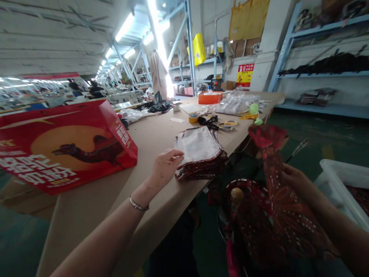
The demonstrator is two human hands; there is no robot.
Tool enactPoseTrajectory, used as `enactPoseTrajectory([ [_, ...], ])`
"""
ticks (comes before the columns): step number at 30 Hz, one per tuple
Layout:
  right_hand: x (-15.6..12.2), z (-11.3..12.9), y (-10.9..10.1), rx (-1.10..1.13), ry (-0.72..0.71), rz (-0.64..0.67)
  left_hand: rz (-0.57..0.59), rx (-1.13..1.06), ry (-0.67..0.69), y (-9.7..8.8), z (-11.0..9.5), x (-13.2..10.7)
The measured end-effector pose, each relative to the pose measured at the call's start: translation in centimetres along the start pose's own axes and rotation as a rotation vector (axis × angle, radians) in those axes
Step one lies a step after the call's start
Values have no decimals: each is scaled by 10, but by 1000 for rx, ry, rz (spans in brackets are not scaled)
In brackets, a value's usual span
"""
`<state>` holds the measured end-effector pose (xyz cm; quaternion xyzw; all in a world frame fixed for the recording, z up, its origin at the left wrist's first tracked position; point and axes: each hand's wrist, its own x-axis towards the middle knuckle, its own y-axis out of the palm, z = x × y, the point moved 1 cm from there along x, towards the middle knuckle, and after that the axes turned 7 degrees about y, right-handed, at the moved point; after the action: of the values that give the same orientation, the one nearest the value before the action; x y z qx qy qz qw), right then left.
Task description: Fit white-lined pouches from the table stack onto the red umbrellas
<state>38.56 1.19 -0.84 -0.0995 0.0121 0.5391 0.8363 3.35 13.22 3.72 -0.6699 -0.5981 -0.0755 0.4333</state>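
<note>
Slanting down rightward, flared end up: patterned cloth point(284, 209), right hand point(294, 178) gripping (left hand point(165, 166): fingertips together).

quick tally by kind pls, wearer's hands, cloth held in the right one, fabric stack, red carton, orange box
Bare hands, left hand and right hand: 2
Gathered dark-red patterned cloth: 1
Stack of pale, dark-red-edged fabric pieces: 1
Red camel-printed carton: 1
Orange rectangular box: 1
Total: 6
</note>
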Motion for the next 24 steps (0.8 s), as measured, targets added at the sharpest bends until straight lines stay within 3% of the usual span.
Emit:
enactPoseTrajectory([
  [5, -5, -155, 1, -450, 101, -23, 206, 247, 259, 25, 18, -17],
  [7, -8, -192, 5, -576, 114, -28, 245, 364, 308, 30, 18, -14],
  [8, -8, -197, 7, -605, 101, -39, 267, 423, 321, 31, 18, -12],
  [9, -7, -193, 9, -610, 67, -53, 297, 482, 329, 32, 17, -9],
  [11, -3, -156, 16, -552, -55, -83, 384, 601, 323, 31, 16, -3],
  [14, 2, -56, 43, -436, -358, -71, 510, 755, 288, 28, 13, 3],
  [15, 2, -20, 57, -441, -522, -50, 538, 795, 281, 27, 12, 5],
  [18, 4, 62, 114, -599, -898, 168, 598, 875, 300, 25, 9, 10],
  [20, 9, 86, 153, -826, -981, 240, 642, 901, 326, 25, 8, 13],
  [22, 18, 93, 184, -1041, -975, 263, 689, 921, 338, 25, 6, 15],
  [24, 29, 93, 202, -1183, -912, 270, 723, 932, 343, 23, 4, 18],
])
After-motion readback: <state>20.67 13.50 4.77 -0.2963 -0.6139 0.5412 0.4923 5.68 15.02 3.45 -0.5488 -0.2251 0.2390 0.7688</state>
